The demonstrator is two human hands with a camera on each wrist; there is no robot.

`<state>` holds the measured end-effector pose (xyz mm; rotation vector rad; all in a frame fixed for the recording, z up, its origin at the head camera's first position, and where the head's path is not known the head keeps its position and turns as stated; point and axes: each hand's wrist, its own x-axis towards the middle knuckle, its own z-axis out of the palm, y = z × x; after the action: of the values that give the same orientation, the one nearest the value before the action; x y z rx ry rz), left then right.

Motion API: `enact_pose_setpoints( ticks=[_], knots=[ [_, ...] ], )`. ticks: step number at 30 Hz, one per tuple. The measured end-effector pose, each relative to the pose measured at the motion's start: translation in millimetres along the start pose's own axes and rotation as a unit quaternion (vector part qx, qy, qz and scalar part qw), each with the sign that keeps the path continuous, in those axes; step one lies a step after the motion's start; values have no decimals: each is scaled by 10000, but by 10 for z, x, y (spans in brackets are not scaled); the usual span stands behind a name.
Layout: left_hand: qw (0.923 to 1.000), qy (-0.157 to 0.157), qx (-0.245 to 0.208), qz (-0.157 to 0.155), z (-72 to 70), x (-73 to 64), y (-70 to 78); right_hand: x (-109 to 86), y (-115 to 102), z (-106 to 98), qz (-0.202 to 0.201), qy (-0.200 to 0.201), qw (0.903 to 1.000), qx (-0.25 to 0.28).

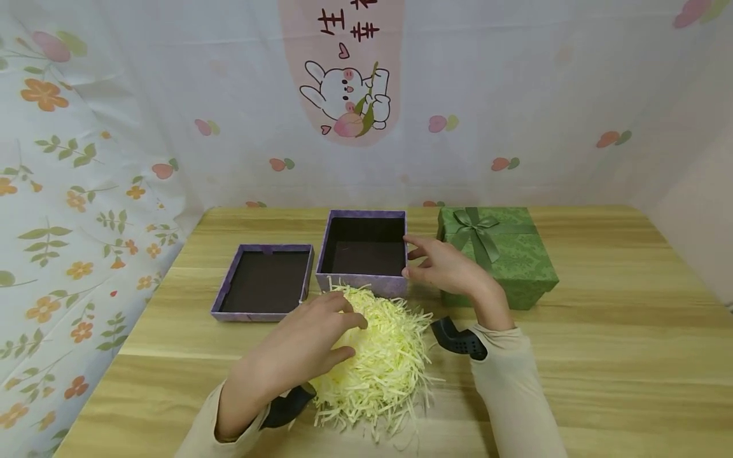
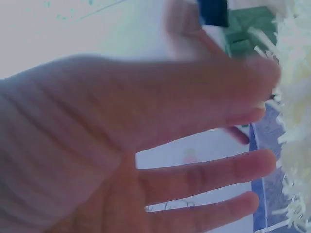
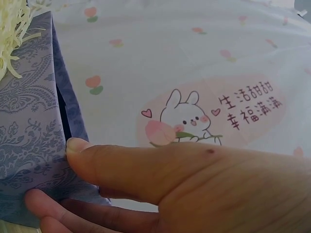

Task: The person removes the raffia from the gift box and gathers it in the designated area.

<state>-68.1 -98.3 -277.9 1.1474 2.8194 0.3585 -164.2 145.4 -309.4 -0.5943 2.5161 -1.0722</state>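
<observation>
A purple patterned box [image 1: 362, 280] with a dark inside stands lidless at the middle of the table. My right hand [image 1: 443, 267] touches its right side, the index finger at the rim and the thumb at the near corner; in the right wrist view the thumb [image 3: 97, 162] lies by the rim. A heap of pale yellow shredded paper [image 1: 383, 350] lies in front of the box. My left hand [image 1: 303, 340] hovers at the left of this heap, fingers loosely spread, and holds nothing. Whether its fingertips touch the shreds cannot be told.
Left of the box lies its shallow purple lid [image 1: 217, 312], dark inside facing up. A green gift box [image 1: 515, 254] with a ribbon bow stands to the right, close to my right hand. A printed cloth [image 1: 229, 95] hangs behind the wooden table [image 1: 618, 331].
</observation>
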Motion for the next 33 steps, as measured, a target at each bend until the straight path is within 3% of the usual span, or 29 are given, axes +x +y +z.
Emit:
enact_pose_setpoints(
  ticks=[4, 7, 13, 21, 28, 33],
  knots=[
    [9959, 798, 413, -53, -20, -2, -30, 2, -9, -9, 11, -41, 10000, 43],
    [9921, 1102, 548, -220, -25, 29, -61, 2, -12, -19, -3, -20, 10000, 66],
    [9933, 985, 233, -564, -47, 53, -89, 15, -16, -13, -30, -14, 10000, 9],
    [9963, 775, -69, -351, -22, 54, -133, -3, -17, 14, 24, -19, 10000, -21],
    [9893, 1401, -396, -135, -3, 137, -170, -13, -27, 1, 15, 6, 10000, -7],
    [9882, 1358, -702, -85, 4, 154, -195, -19, -22, 3, 4, 54, 10000, -58]
  ],
)
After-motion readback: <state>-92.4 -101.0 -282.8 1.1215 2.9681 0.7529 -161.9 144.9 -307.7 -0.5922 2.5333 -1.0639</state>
